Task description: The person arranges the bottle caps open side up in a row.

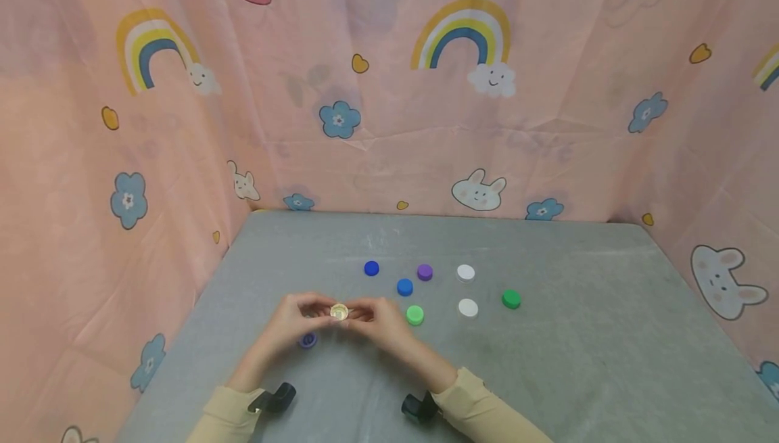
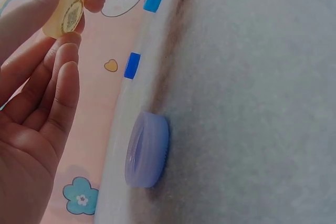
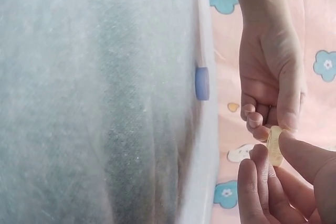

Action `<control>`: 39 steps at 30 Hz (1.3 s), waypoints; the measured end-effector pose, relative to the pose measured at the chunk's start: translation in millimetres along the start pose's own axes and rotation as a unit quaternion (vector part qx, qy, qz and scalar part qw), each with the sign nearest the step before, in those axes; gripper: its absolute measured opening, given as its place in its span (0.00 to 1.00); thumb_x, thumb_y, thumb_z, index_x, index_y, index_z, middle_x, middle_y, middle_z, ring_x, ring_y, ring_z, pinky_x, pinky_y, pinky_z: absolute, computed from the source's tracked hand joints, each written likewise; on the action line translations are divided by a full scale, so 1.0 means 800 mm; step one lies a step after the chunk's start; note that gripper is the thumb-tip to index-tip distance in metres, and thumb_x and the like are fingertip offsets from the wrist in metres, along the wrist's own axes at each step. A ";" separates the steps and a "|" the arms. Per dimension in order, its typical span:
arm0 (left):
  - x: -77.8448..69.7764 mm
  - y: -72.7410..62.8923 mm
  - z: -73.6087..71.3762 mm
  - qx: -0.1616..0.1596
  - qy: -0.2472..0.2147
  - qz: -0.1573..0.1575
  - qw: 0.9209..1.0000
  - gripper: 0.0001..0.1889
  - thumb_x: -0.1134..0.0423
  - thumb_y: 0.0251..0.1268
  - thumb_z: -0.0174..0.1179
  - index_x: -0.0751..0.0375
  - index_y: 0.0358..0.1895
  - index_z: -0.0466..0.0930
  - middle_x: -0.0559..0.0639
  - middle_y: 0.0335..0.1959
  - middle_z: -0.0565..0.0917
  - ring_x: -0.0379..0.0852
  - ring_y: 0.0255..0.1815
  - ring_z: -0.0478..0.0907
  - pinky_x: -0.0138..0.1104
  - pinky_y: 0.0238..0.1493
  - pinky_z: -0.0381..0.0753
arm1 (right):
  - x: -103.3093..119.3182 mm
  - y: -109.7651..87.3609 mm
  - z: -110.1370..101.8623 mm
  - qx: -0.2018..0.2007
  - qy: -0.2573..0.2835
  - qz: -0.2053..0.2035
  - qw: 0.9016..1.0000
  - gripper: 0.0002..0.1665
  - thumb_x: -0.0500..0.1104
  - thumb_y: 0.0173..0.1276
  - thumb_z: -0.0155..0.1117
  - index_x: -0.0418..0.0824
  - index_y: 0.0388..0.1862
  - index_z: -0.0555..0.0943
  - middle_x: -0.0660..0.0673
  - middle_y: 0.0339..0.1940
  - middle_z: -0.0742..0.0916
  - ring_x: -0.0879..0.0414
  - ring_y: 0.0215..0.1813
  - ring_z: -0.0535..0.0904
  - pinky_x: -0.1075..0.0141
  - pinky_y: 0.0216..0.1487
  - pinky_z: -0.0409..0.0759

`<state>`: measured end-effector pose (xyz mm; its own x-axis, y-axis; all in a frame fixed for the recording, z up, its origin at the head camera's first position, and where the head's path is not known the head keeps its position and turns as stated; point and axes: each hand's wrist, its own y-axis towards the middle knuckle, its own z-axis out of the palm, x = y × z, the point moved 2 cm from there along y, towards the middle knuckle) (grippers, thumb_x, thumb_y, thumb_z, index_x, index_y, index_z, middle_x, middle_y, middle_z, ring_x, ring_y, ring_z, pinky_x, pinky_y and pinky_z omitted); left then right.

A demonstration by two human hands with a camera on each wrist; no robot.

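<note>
My left hand and right hand meet above the table, pinching one small pale yellow bottle cap between thumbs and fingers from both sides. In the left wrist view the yellow cap shows a dark, square printed pattern on its round face. The right wrist view has the cap edge-on between the two thumbs. Below the left hand, a light purple cap lies on the table with its hollow side up; the left wrist view shows this purple cap up close.
Beyond the hands lie a dark blue cap, a blue cap, a purple cap, a light green cap, two white caps and a green cap. A pink patterned curtain surrounds the grey table.
</note>
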<state>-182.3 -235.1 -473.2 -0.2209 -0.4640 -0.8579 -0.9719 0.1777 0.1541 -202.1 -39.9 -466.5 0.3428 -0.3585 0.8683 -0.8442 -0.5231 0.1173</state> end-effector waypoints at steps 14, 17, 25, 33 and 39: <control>0.000 -0.003 -0.002 0.015 0.029 0.019 0.999 0.13 0.51 0.49 0.72 0.49 0.38 0.86 0.42 0.30 0.84 0.37 0.30 0.79 0.31 0.33 0.79 | -0.001 0.002 0.004 0.002 -0.023 -0.017 1.000 0.15 0.46 0.58 0.71 0.40 0.42 0.86 0.46 0.34 0.89 0.60 0.34 0.84 0.74 0.34 0.79; 0.000 -0.002 -0.003 0.024 0.021 0.001 0.999 0.14 0.51 0.48 0.72 0.50 0.38 0.86 0.43 0.29 0.83 0.38 0.29 0.79 0.31 0.32 0.79 | -0.003 0.003 0.005 0.001 -0.028 -0.024 0.999 0.14 0.45 0.58 0.72 0.39 0.41 0.86 0.46 0.33 0.89 0.61 0.33 0.84 0.75 0.34 0.79; 0.001 -0.001 -0.006 0.048 0.014 0.003 0.999 0.11 0.54 0.50 0.72 0.51 0.36 0.84 0.45 0.28 0.84 0.39 0.29 0.80 0.32 0.32 0.80 | -0.005 0.006 0.009 0.004 -0.031 -0.025 0.999 0.14 0.44 0.56 0.73 0.37 0.39 0.86 0.45 0.31 0.89 0.59 0.32 0.84 0.75 0.32 0.78; 0.013 -0.002 -0.008 0.067 0.029 0.006 0.997 0.10 0.55 0.51 0.71 0.49 0.37 0.86 0.43 0.29 0.85 0.38 0.29 0.80 0.31 0.33 0.79 | -0.007 0.008 0.014 0.027 -0.046 -0.007 0.999 0.13 0.43 0.56 0.73 0.37 0.38 0.86 0.45 0.31 0.89 0.60 0.32 0.84 0.75 0.31 0.78; 0.018 -0.004 -0.009 0.078 0.032 0.004 0.996 0.10 0.55 0.52 0.71 0.49 0.39 0.86 0.42 0.30 0.85 0.37 0.29 0.80 0.31 0.33 0.80 | -0.008 0.009 0.017 0.047 -0.038 0.006 0.998 0.13 0.42 0.55 0.73 0.37 0.38 0.85 0.45 0.31 0.89 0.59 0.32 0.84 0.75 0.30 0.78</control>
<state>-182.7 -248.5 -482.8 -0.2383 -0.5161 -0.8227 -0.9470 0.3113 0.0790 -204.8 -52.2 -477.9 0.3664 -0.4198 0.8304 -0.8068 -0.5879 0.0587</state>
